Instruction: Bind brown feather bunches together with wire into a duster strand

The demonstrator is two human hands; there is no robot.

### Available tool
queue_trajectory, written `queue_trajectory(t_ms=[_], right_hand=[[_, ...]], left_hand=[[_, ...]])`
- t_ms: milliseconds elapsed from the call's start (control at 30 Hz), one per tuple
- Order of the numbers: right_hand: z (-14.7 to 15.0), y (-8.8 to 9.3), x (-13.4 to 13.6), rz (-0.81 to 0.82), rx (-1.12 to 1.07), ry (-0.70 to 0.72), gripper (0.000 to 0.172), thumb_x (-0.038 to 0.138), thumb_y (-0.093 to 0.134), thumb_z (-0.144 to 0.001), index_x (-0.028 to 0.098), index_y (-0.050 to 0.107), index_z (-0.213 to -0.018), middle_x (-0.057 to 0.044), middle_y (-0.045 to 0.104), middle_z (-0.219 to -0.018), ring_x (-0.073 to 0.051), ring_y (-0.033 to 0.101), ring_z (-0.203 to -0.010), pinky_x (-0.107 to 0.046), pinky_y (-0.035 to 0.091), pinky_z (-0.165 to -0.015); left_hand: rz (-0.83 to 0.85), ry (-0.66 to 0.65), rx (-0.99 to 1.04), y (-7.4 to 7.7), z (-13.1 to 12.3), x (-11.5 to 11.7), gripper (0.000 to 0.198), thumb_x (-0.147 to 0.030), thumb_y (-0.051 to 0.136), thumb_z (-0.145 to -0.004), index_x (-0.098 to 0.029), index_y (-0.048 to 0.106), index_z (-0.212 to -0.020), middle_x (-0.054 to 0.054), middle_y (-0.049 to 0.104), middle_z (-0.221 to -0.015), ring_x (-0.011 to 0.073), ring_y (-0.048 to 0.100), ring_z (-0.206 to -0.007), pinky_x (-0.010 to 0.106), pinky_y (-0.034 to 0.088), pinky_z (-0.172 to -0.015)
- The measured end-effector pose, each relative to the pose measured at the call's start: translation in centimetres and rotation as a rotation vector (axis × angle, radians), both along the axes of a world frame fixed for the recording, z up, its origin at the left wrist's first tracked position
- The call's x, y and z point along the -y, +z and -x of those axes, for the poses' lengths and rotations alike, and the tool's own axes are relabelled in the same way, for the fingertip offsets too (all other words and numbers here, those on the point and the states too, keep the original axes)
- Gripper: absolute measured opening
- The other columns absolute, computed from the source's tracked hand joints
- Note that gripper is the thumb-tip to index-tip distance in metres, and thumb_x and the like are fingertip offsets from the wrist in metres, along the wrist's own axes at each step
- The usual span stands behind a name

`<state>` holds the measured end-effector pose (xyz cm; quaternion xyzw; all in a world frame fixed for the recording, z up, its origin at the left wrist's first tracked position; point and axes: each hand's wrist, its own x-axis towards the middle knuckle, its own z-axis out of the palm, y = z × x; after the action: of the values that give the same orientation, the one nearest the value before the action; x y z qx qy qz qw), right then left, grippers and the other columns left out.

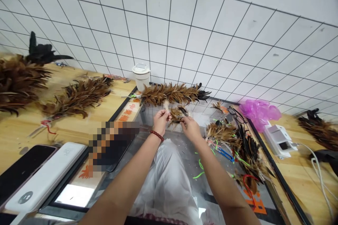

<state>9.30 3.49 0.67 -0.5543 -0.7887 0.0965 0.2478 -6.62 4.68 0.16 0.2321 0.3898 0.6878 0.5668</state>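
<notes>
My left hand (161, 119), with a beaded bracelet on the wrist, pinches the pale fluffy end of a feather. Just right of it, my right hand (188, 125) has its fingers closed at a small bunch of brown feathers (176, 114). That bunch lies between the two hands, over the glass-topped table. Behind them a long brown feather bundle (171, 94) with a black tip lies crosswise. Loose brown and black feathers (224, 133) are heaped to the right, beside blue-handled snips (226, 154) and green ties (199, 174).
A white lidded cup (141, 76) stands behind the long bundle. More feather bundles (79, 96) lie on the left wooden surface, near a white device (47, 179) and a phone (27, 168). Glasses (237, 115), pink plastic (260, 112) and a white charger (280, 140) are at the right.
</notes>
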Motion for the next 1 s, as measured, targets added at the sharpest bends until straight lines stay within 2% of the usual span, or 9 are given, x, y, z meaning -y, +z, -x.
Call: queue_trajectory(t_ms=[100, 233, 400, 533, 600, 667, 800, 867, 1000], right_hand=[[-0.7, -0.6, 0.5, -0.081, -0.192, 0.034, 0.025, 0.029, 0.061, -0.078, 0.018, 0.064, -0.101, -0.003, 0.063, -0.081, -0.016, 0.056, -0.072, -0.026, 0.044, -0.067], [-2.3, -0.3, 0.7, -0.156, -0.348, -0.045, 0.016, 0.031, 0.057, -0.081, 0.017, 0.065, -0.081, -0.001, 0.057, -0.070, -0.014, 0.053, -0.066, -0.025, 0.044, -0.064], [-2.7, 0.4, 1.0, -0.128, -0.140, 0.222, 0.020, 0.022, 0.057, -0.079, 0.018, 0.066, -0.097, -0.005, 0.061, -0.081, -0.017, 0.056, -0.078, -0.029, 0.045, -0.074], [-2.2, 0.5, 1.0, -0.095, -0.024, 0.262, 0.018, 0.019, 0.053, -0.082, 0.019, 0.068, -0.092, -0.008, 0.064, -0.087, -0.020, 0.058, -0.084, -0.033, 0.045, -0.080], [-2.2, 0.3, 0.7, -0.032, -0.170, 0.243, 0.016, 0.020, 0.053, -0.083, 0.019, 0.069, -0.085, -0.007, 0.065, -0.085, -0.018, 0.058, -0.082, -0.032, 0.045, -0.078], [-2.3, 0.0, 0.3, 0.072, -0.439, 0.169, 0.013, 0.025, 0.057, -0.082, 0.018, 0.068, -0.080, -0.005, 0.066, -0.079, -0.016, 0.059, -0.075, -0.030, 0.046, -0.071], [-2.3, -0.6, -0.1, 0.303, -0.883, 0.037, 0.022, 0.039, 0.064, -0.077, 0.018, 0.067, -0.074, -0.001, 0.062, -0.063, -0.013, 0.053, -0.057, -0.026, 0.045, -0.058], [-2.0, -0.7, -0.1, 0.313, -0.956, 0.028, 0.023, 0.040, 0.065, -0.076, 0.018, 0.068, -0.074, -0.002, 0.064, -0.068, -0.013, 0.054, -0.060, -0.026, 0.045, -0.058], [-1.1, -0.6, 0.2, 0.172, -1.014, 0.055, 0.015, 0.035, 0.067, -0.076, 0.020, 0.069, -0.074, -0.005, 0.065, -0.086, -0.017, 0.059, -0.084, -0.032, 0.048, -0.075]], left_hand=[[0.015, 0.025, 0.018, 0.1, -0.2, -0.2, 0.031, -0.029, 0.078, -0.058, -0.013, 0.054, -0.070, -0.002, 0.058, -0.059, 0.0057, 0.053, -0.050, 0.017, 0.039, -0.048], [0.037, -0.038, 0.112, 0.5, 0.4, -0.2, 0.026, -0.021, 0.078, -0.059, -0.013, 0.056, -0.071, 0.000, 0.061, -0.066, 0.0060, 0.056, -0.056, 0.017, 0.042, -0.052], [0.035, -0.256, 0.364, 0.8, 1.4, -0.1, 0.024, -0.012, 0.078, -0.060, -0.015, 0.057, -0.072, 0.000, 0.062, -0.069, 0.0069, 0.059, -0.063, 0.017, 0.047, -0.058], [0.025, -0.346, 0.336, 1.0, 1.3, 0.1, 0.024, -0.011, 0.078, -0.058, -0.014, 0.058, -0.071, 0.000, 0.063, -0.068, 0.0068, 0.059, -0.062, 0.017, 0.048, -0.059], [0.021, -0.381, 0.283, 1.3, 1.0, 0.3, 0.023, -0.012, 0.078, -0.058, -0.014, 0.058, -0.069, 0.000, 0.063, -0.067, 0.0073, 0.060, -0.061, 0.018, 0.049, -0.059], [0.024, -0.399, 0.218, 1.5, 0.6, 0.6, 0.024, -0.014, 0.079, -0.056, -0.014, 0.058, -0.068, 0.000, 0.063, -0.064, 0.0077, 0.060, -0.059, 0.018, 0.049, -0.056], [0.043, -0.412, 0.072, 1.5, -0.4, 1.0, 0.027, -0.020, 0.083, -0.053, -0.011, 0.064, -0.070, 0.003, 0.066, -0.062, 0.0090, 0.060, -0.053, 0.020, 0.049, -0.053], [0.043, -0.429, -0.004, 1.3, -0.8, 1.2, 0.028, -0.025, 0.083, -0.055, -0.010, 0.067, -0.072, 0.006, 0.068, -0.063, 0.0110, 0.062, -0.054, 0.022, 0.051, -0.054], [0.044, -0.512, -0.084, 1.0, -1.5, 1.5, 0.028, -0.030, 0.082, -0.059, -0.009, 0.069, -0.073, 0.010, 0.071, -0.069, 0.0152, 0.067, -0.061, 0.023, 0.054, -0.056]])
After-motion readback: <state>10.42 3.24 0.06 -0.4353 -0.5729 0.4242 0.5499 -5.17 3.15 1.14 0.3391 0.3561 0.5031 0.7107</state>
